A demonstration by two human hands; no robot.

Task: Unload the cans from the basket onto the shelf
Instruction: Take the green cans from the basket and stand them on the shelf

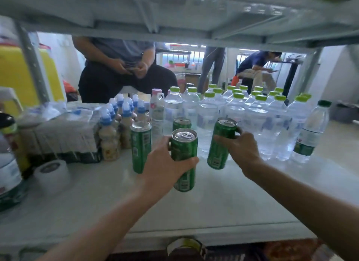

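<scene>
Two green cans are carried at once: one is wrapped by the left hand, another (tilted) clamped by right hand fingers, both apparently aimed beside cans already standing on the shelf, before the water bottles.

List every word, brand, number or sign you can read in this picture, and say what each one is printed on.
None can be read.
Four green drink cans, such as the one in the left hand: label print and barcodes blurred.
Clear plastic water bottles with green caps: labels too blurred.
Small brown bottles with blue caps: print too small.
Pink-capped white bottle: label unreadable.
</scene>
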